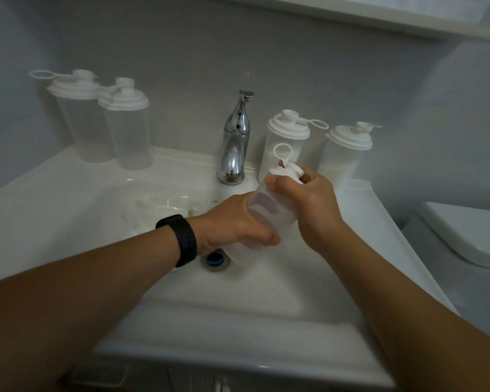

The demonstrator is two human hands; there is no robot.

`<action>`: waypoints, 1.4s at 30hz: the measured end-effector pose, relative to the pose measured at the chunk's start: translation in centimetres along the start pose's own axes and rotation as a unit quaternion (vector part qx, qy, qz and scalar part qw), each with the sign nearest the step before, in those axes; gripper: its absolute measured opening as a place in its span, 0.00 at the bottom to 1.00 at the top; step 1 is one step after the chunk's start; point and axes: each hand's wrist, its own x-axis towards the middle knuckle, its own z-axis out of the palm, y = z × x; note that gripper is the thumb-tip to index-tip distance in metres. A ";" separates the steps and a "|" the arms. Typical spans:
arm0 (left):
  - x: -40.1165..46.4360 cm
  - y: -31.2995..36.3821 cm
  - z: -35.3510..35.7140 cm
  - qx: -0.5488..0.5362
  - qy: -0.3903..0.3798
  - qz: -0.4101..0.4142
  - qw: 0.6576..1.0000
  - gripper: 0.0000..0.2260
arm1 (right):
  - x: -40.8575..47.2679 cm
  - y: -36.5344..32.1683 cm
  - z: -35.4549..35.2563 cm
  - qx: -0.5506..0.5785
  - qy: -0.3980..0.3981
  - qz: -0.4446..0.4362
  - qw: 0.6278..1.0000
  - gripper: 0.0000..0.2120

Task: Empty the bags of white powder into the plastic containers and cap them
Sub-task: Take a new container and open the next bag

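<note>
Over the sink basin I hold a translucent plastic container, tilted with its white cap end pointing up and away. My left hand grips its lower body from the left. My right hand is curled round its upper part and white lid, whose ring loop sticks up. Two capped containers stand on the rim right of the tap. On the rim's back left stand two more capped containers. Crumpled clear bags lie in the basin's left part.
A chrome tap stands at the back middle of the white sink. The drain with a blue plug is just below my left hand. A white toilet sits at the right. A shelf runs overhead.
</note>
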 end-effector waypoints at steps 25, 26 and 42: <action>-0.1 0.6 1.5 0.265 0.206 0.030 0.941 0.28 | 0.2 0.5 -0.2 -0.070 0.039 0.009 0.997 0.26; -0.1 0.5 1.3 0.255 0.198 0.030 0.946 0.27 | 0.2 0.5 -0.2 -0.069 0.037 0.004 0.997 0.26; 0.1 0.1 -0.4 0.031 0.002 0.020 0.999 0.26 | -0.3 -0.7 0.0 -0.029 0.002 -0.018 0.999 0.15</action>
